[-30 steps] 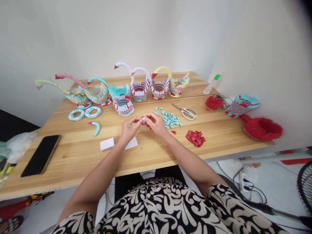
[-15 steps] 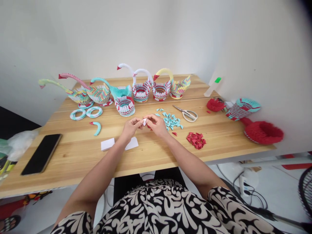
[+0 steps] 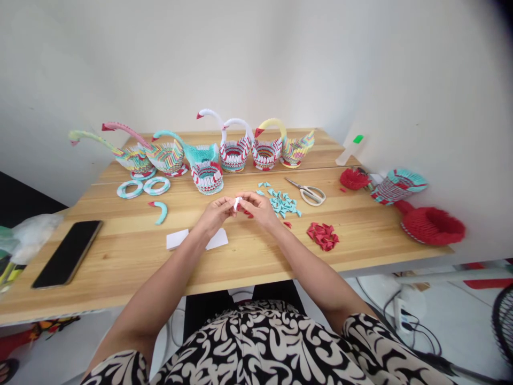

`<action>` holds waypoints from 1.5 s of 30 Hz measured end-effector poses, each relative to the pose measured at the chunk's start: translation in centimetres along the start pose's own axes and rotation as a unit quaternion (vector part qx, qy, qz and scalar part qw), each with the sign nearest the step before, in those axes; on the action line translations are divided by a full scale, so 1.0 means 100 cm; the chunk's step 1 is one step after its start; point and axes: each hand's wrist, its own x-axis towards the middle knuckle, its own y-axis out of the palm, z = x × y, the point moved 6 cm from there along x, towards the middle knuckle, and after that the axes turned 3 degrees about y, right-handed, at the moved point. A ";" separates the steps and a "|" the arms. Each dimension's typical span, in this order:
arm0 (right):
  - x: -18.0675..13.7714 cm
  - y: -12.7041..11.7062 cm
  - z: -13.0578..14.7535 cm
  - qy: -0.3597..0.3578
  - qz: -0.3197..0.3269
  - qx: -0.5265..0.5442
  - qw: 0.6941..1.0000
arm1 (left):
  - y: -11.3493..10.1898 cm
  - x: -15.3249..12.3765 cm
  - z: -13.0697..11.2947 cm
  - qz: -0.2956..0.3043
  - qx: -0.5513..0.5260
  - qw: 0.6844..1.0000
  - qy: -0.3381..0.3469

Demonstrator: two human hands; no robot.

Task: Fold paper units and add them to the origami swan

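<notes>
Two hands meet over the wooden table (image 3: 256, 270), and everything here centres on one tiny pinch! The left hand (image 3: 215, 215) has its thumb and fingers closed on a small folded white paper (image 3: 237, 203), and the right hand (image 3: 261, 210) grips it too, coming in from the other side, so the paper sits right between the two sets of fingertips. Its exact fold is too small to make out. Some red pieces (image 3: 248, 214) peek out just below the grip, partly hidden by the right hand.

Look right of the grip: a scatter of turquoise folded pieces (image 3: 284, 203) near the right hand, with the open scissors (image 3: 309, 193) beyond them. Farther right and closer to the body, there's a heap of red folded pieces (image 3: 323, 236)!

Over to the near left of the grip, a white paper stack (image 3: 177, 239) lies by the left forearm, and a white sheet (image 3: 217, 239) shows on that forearm's other side. Farther left lies a curved turquoise neck (image 3: 162, 213) with a red tip, two pale rings (image 3: 156, 186) side by side beyond it, and well apart, nearer the body, a dark phone (image 3: 68, 254).

Straight beyond the grip, slightly left, stands a white-rimmed basket (image 3: 207, 179), in front of a row of swan-necked baskets (image 3: 235, 154). Far right, a red basket (image 3: 435, 224) lies tipped by the wall!
</notes>
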 end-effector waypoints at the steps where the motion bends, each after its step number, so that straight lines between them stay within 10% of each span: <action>1: 0.000 0.000 0.000 -0.001 0.000 0.002 1.000 | 0.000 0.000 0.000 0.000 -0.003 1.000 -0.001; 45: -0.001 0.000 0.001 -0.022 -0.041 -0.033 0.998 | -0.002 0.001 -0.004 -0.043 0.076 0.995 0.049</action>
